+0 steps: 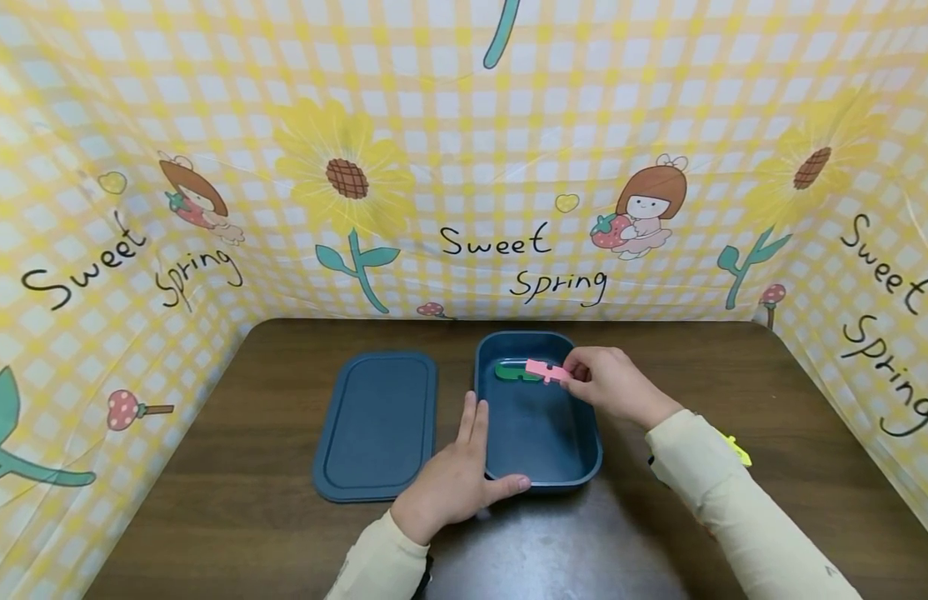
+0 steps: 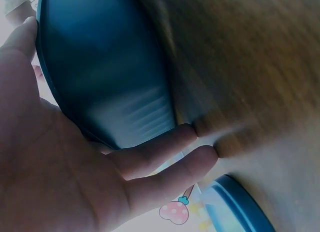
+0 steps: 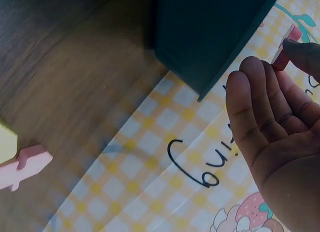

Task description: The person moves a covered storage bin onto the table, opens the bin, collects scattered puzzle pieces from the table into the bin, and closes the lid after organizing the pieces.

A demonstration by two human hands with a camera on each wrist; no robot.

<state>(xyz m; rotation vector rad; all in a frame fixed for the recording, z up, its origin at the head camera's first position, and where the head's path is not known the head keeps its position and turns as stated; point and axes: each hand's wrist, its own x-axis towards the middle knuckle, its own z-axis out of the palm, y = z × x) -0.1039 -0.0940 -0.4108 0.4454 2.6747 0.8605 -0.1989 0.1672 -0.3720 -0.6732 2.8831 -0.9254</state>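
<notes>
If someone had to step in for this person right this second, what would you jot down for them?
Right hand: pinches a pink piece at its end, holding it over the far end of the blue container.
Left hand: rests against the container's near left corner, thumb along the front rim, fingers flat on the table.
Lid: off, lying flat on the table left of the container.
Done: a green piece already lies inside the container at the far end.
Left: the pink piece is not yet let go. More pieces, one pink and one yellow, lie on the table by the right sleeve. The lid is not yet on.
</notes>
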